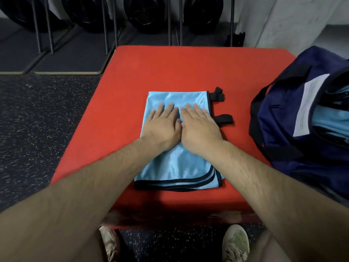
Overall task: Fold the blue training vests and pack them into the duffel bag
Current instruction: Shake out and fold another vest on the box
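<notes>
A light blue training vest (175, 167) with black trim lies folded into a rectangle in the middle of the red padded platform (170, 69). Two black straps (224, 119) stick out from its right edge. My left hand (162, 125) and my right hand (200, 127) lie flat side by side on the vest's upper half, fingers straight, pressing the cloth down. A navy duffel bag (279, 133) stands open at the platform's right edge. More light blue cloth (328, 120) shows inside the bag, beside a white label.
Dark speckled rubber floor (37, 120) lies left of the platform. Black weight plates (145, 14) on a metal rack stand behind it, above grey mats. My two shoes (236, 242) show below the platform's front edge.
</notes>
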Available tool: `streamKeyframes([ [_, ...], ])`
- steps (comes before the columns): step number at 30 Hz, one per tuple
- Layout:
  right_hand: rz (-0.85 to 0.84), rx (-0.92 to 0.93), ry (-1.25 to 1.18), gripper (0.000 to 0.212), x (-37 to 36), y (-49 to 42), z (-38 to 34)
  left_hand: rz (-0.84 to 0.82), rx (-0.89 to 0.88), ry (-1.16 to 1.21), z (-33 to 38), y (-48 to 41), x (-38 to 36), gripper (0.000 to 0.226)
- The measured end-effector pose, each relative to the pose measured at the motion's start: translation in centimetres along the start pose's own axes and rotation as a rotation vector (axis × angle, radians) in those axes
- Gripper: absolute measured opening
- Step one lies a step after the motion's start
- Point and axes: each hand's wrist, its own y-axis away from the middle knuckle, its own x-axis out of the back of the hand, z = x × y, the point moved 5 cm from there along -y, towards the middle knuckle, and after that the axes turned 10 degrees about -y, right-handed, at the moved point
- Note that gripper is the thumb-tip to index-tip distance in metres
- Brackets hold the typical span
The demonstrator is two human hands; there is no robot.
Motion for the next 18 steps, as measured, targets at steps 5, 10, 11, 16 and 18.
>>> streamKeyframes([
  [5,-0.012,0.028,-0.124,0.055,-1.3,2.4,0.2,-0.038,0.028,0.042,-0.3,0.3,0.0,0.055],
  [10,-0.055,0.025,-0.184,0.056,-0.4,2.8,0.2,-0.066,0.038,-0.023,1.4,3.1,1.6,0.06],
  [11,-0.056,0.031,-0.185,0.057,0.3,3.1,0.0,-0.073,0.03,0.003,1.7,4.2,2.3,0.06],
  [16,-0.039,0.168,-0.112,0.055,0.9,6.8,-1.5,-0.075,-0.124,-0.063,1.4,10.5,1.4,0.071],
  [18,-0.098,0.19,-0.109,0.059,-0.7,8.6,-1.1,-0.14,-0.144,-0.065,0.9,11.1,0.1,0.074],
])
